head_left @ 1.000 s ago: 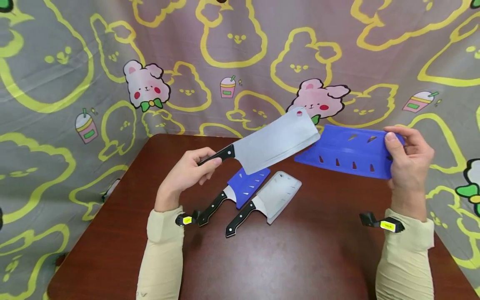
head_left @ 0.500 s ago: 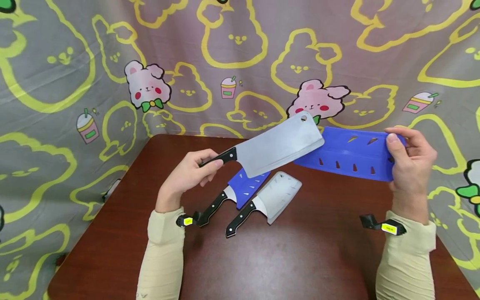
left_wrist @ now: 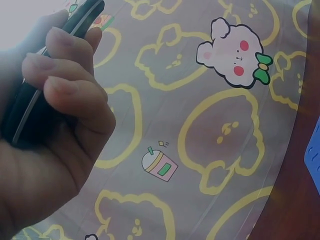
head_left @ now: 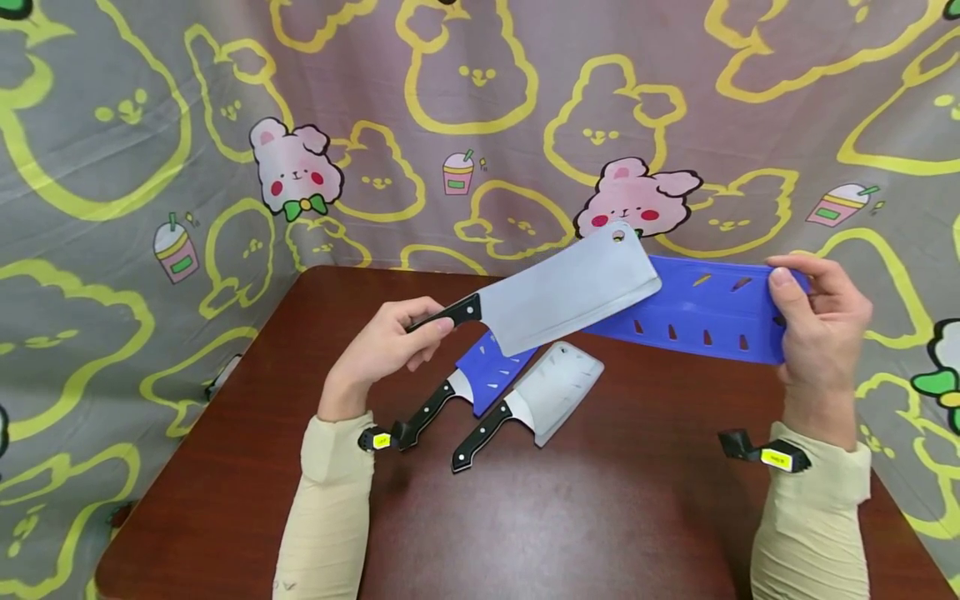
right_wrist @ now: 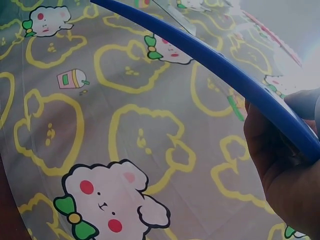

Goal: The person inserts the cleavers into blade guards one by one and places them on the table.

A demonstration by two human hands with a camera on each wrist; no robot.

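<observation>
My left hand (head_left: 393, 342) grips the black handle of a large cleaver (head_left: 570, 287), held up over the table with its blade pointing right and slightly upward. The left wrist view shows the fingers curled round the handle (left_wrist: 22, 115). My right hand (head_left: 821, 325) pinches the right end of a blue slotted blade sheath (head_left: 705, 304) between thumb and fingers. Seen edge-on in the right wrist view, the sheath (right_wrist: 220, 65) looks thin and slightly curved. In the head view the cleaver's tip end overlaps the front of the sheath's left part.
Below the cleaver, a knife (head_left: 427, 417) in a blue sheath (head_left: 491, 375) lies on the brown table (head_left: 555, 525). Beside it lies a smaller cleaver (head_left: 480, 437) with a translucent whitish sheath (head_left: 562, 383). A cartoon-patterned curtain (head_left: 495, 108) stands behind the table.
My left hand has moved the large cleaver rightward, so its blade now overlaps the blue sheath. My right hand and the sheath stay almost in place.
</observation>
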